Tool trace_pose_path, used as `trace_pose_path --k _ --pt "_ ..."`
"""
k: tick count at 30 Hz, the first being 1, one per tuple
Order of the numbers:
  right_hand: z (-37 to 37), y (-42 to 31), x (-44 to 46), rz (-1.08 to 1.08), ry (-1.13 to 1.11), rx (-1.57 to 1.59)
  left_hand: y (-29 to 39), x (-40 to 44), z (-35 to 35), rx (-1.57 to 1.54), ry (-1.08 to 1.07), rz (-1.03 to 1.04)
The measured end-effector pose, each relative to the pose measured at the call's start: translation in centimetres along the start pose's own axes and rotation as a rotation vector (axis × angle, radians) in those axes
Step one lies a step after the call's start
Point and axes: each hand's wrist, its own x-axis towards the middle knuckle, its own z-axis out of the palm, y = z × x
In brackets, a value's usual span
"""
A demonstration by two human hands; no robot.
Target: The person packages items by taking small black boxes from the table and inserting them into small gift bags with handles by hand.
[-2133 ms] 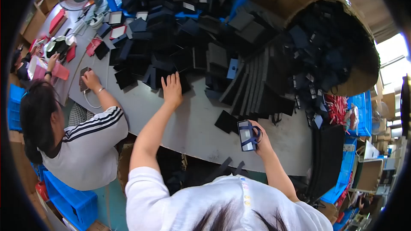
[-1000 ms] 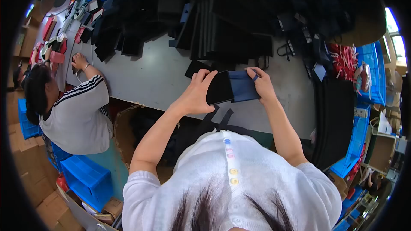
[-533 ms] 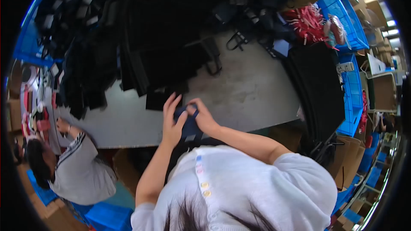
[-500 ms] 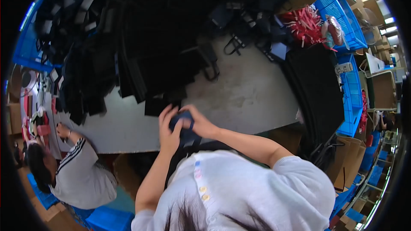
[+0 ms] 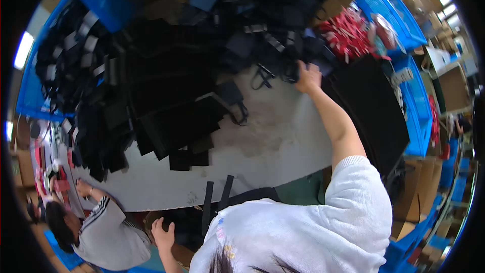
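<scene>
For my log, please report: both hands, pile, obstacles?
Left hand open, seemingly empty. Right hand at edge of dark pile, grip unclear. Black stack close beside right forearm.

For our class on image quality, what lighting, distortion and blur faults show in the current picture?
Head view: fisheye distortion bows the table, corners black; head view: the dark pile sinks into shadow, pieces merging; head view: the light at far left glares white; head view: the right hand looks slightly soft.
</scene>
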Motion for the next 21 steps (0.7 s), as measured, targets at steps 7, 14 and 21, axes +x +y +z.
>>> trace_pose_path --k 7,14,21 --pt "-3.7 -7.8 -13.4 -0.255 -0.552 0.897 13.2 4.3 1.9 -0.42 -0.376 0.384" --pt "-9.6 -17.5 -27.4 -0.583 -0.622 0.966 23.1 4.2 4.9 -0.984 -0.589 0.435" --pt "-11.0 -23.0 -28.2 -0.451 -0.318 1.179 20.4 4.9 3.4 -0.988 -0.109 0.667"
